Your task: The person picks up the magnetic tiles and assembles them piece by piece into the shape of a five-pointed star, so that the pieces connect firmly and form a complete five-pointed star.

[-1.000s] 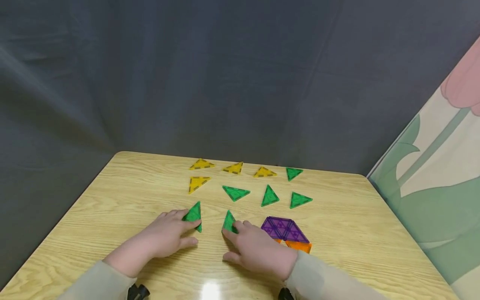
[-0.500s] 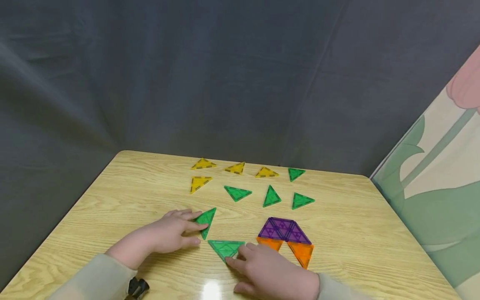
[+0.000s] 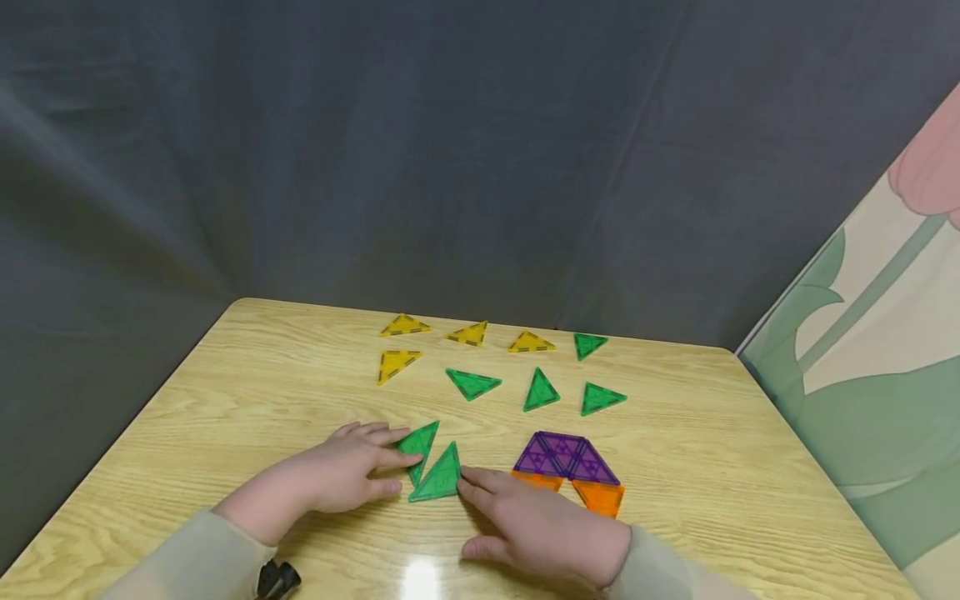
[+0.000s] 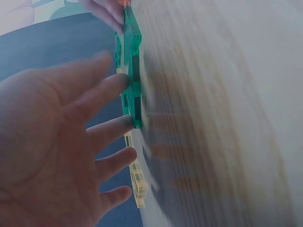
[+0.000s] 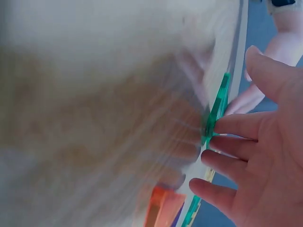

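Two translucent green triangle tiles lie near the front middle of the wooden table. My left hand, fingers spread, rests its fingertips on the left green tile. Straight fingers of my right hand touch the right edge of the other green tile. The two tiles lean towards each other, close at their lower ends with a narrow wedge between them. In the left wrist view, fingertips meet the green tile edge. The right wrist view shows extended fingers beside a green tile.
Purple triangle tiles joined into a trapezoid, with orange tiles along their near side, lie just beyond my right hand. Several yellow triangles and more green triangles are spread towards the back edge. A dark curtain hangs behind the table.
The right hand's green tile came nearer, turned, and moved left beside the other tile. My left hand slid its tile slightly right and tilted it. The right hand now touches its tile's edge.
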Motion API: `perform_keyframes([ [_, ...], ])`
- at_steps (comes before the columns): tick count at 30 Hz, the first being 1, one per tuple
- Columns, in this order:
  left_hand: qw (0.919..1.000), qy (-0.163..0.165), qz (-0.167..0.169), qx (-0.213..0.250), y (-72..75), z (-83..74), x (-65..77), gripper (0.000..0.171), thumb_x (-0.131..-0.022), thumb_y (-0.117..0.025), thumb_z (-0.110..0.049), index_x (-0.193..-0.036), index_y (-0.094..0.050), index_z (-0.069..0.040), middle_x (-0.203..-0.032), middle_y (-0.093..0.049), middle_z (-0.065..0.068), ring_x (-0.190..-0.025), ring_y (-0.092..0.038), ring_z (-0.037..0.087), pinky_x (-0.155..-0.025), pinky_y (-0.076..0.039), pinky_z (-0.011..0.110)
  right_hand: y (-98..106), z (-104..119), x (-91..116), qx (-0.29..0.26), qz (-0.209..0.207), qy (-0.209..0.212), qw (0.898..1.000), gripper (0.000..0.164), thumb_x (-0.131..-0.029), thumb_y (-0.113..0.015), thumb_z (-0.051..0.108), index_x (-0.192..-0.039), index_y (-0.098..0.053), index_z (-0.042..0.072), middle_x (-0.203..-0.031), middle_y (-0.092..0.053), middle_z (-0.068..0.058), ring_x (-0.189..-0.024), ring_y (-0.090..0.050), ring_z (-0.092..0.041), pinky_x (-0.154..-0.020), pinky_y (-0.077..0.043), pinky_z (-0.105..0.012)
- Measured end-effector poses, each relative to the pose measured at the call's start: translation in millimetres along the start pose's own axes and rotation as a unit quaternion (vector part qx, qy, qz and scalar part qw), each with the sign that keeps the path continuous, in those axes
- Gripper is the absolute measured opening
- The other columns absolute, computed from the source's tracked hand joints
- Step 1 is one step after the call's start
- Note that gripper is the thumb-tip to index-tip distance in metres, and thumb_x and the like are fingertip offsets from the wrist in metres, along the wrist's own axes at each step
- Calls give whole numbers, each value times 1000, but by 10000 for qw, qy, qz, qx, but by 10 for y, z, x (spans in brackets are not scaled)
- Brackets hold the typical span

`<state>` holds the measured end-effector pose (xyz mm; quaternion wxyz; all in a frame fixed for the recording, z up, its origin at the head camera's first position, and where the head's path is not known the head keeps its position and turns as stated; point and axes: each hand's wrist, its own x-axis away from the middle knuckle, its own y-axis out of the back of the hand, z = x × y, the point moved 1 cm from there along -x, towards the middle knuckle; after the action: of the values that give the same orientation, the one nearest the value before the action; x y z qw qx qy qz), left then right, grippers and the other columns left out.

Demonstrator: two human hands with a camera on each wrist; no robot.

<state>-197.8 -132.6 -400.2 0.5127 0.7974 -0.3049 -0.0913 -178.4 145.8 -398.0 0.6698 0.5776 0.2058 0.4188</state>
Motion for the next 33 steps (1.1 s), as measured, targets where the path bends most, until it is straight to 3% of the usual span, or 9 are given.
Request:
perform_keyframes([
  [5, 9998, -3, -88, -160, 1, -12, 12, 42, -101, -56, -15, -141, -57, -29, -156, -36, 3, -143, -25, 38, -115, -12, 61, 49, -94, -86, 230, -149, 78, 9996, 78, -98, -38, 62, -152, -37, 5, -157, -33, -10, -139, -38, -25, -108, -40, -40],
  [8, 9997, -29, -124, -205, -13, -19, 18, 45, -100, -55, -10, -141, -58, -29, -155, -37, 4, -143, -26, 39, -115, -14, 61, 65, -129, -123, 209, -114, 23, 9997, 79, -98, -38, 63, -152, -36, 6, -157, -31, -10, -139, -37, -26, -109, -39, -41],
  [23, 9980, 406, -103, -479, -24, -66, 55, 43, -100, -59, -16, -141, -57, -29, -153, -40, 5, -142, -30, 34, -116, -18, 55, 130, -219, -347, -38, 26, -427, 9991, 79, -98, -38, 65, -155, -31, 11, -159, -28, -13, -140, -34, -31, -110, -37, -46],
  [29, 9978, 381, -151, -517, -4, -38, 46, 44, -100, -59, -15, -142, -56, -27, -154, -39, 7, -142, -30, 35, -116, -18, 56, 127, -271, -425, -11, 25, -582, 9983, 78, -98, -38, 64, -156, -30, 13, -158, -29, -14, -141, -32, -31, -110, -35, -48],
  [33, 9989, 287, -226, -292, 49, 40, 35, 43, -101, -56, -15, -144, -55, -22, -154, -38, 10, -142, -29, 38, -115, -17, 59, 257, -312, -411, -191, -86, -717, 9972, 76, -100, -41, 60, -156, -28, 11, -158, -27, -16, -143, -28, -34, -112, -31, -52],
])
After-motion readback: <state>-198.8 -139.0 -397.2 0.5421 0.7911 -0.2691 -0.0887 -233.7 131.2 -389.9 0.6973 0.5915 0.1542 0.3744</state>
